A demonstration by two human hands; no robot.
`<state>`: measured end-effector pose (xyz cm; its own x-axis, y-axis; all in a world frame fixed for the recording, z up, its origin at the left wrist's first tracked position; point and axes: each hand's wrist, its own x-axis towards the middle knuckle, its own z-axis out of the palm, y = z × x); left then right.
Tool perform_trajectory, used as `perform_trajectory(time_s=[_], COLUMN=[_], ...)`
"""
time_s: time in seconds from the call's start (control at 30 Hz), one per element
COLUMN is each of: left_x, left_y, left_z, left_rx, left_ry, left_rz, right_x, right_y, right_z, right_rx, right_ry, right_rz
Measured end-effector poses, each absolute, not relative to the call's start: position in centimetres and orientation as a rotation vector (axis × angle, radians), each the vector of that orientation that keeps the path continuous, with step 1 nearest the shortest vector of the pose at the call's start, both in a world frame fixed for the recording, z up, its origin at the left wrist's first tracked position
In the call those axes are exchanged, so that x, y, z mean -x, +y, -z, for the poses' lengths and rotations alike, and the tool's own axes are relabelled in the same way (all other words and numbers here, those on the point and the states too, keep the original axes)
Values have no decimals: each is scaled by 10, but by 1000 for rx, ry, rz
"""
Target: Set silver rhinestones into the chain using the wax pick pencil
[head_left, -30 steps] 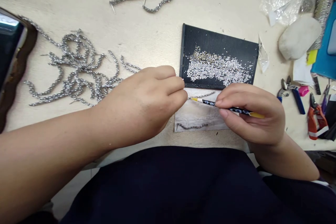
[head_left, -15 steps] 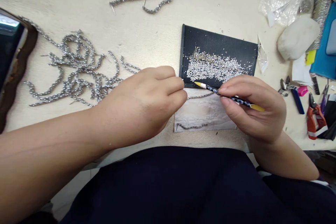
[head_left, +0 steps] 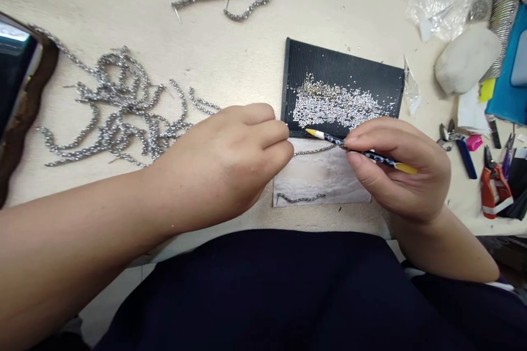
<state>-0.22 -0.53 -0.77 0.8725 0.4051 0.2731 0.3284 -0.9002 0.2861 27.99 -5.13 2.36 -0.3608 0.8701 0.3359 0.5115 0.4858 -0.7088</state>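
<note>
Hands meet over a pale pad [head_left: 329, 178] at the near edge of the desk [head_left: 230, 55]. The right hand [head_left: 399, 173] has its grip closed around a dark pen [head_left: 329, 137]. The pen's yellow-white tip points toward 10 o'clock and touches the lower edge of a black ribbed tray [head_left: 341, 63] strewn with tiny silver stones [head_left: 337, 104]. The left hand [head_left: 230, 164] pinches the left end of a thin beaded strip [head_left: 317, 149], which lies across the pad just below the pen tip. A spare strip [head_left: 300, 198] lies at 6 o'clock on the pad. A tangled pile of strips [head_left: 123, 112] sits at 9 o'clock and pliers [head_left: 465, 156] at 3 o'clock.
</note>
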Motion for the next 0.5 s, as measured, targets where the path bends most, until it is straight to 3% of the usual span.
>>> perform_trajectory(time_s=[0.5], left_x=[3], left_y=[-4], left_z=[7], left_rx=[-2815], left_ry=[563], left_rz=[-481], right_x=[-278], right_y=[-52], right_z=[-24], right_rx=[1166], right_ry=[-2014], right_rz=[-658])
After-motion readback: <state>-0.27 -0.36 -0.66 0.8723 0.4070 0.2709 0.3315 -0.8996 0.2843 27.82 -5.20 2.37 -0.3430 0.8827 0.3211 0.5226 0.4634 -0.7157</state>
